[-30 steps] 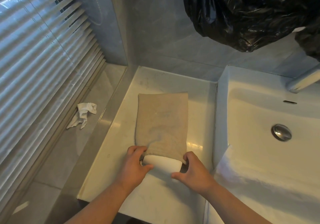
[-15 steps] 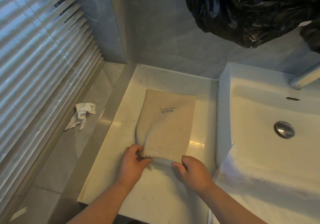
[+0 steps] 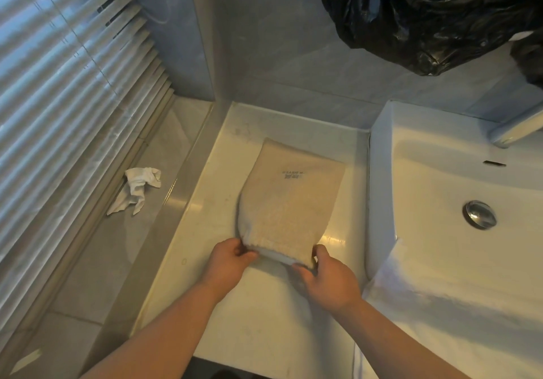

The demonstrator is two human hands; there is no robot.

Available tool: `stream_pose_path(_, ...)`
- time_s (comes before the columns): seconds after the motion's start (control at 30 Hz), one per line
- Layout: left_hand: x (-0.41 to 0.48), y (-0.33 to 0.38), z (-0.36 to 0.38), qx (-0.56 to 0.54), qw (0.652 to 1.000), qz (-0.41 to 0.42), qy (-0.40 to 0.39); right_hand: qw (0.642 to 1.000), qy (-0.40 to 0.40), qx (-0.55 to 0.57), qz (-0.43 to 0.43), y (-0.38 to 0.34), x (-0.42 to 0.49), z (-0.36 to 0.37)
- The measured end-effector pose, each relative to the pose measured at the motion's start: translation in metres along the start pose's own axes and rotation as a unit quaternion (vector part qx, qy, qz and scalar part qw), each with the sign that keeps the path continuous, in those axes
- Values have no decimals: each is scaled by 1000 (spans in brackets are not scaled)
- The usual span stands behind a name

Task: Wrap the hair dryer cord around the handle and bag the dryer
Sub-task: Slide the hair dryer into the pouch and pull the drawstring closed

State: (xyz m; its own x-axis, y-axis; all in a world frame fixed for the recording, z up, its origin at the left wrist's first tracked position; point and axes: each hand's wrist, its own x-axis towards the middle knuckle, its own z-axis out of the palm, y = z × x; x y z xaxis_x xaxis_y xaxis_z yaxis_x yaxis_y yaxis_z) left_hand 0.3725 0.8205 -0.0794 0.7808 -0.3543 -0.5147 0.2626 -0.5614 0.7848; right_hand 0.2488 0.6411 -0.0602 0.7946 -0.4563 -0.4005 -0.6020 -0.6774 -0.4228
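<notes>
A beige cloth bag with small dark print lies flat on the white counter, its mouth towards me. A thin pale strip of the dryer shows at the mouth; the rest of the dryer and its cord are hidden inside. My left hand pinches the left corner of the bag's mouth. My right hand pinches the right corner.
A white sink with a metal drain sits to the right, a white towel draped over its front. A black plastic bag hangs above. A crumpled white cloth lies on the ledge by the window blinds.
The bag's mouth has been drawn over the white end of the dryer, which now barely shows. The bag has turned slightly, its printed side now up.
</notes>
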Motion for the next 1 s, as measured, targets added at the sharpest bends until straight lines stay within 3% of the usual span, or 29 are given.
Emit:
stream_pose_path(0.27, 8, 0, -9, 97, 995, 14, 28, 994, 66, 27, 83, 1, 10, -10)
stream_pose_path(0.4, 8, -7, -28, 125, 990, -61, 27, 987, 22, 95, 124, -1, 11, -15)
stream_pose_path(0.47, 9, -9, -31, 146, 988, -50, 28, 979, -21, 172, 103, 0, 8, -17)
stream_pose_path(0.57, 9, 4, -24, 43, 998, -35, 13, 923, -100, 358, 94, 3, 6, -21)
stream_pose_path(0.67, 15, 25, -10, -118, 990, -70, -30, 848, -107, 496, 153, 3, 14, -25)
stream_pose_path(0.8, 30, 27, 4, -128, 984, -89, -86, 862, -103, 472, 156, -7, 26, -22)
stream_pose_path(1.0, 34, 35, 11, -124, 982, -120, -79, 876, -29, 432, 213, -12, 32, -13)
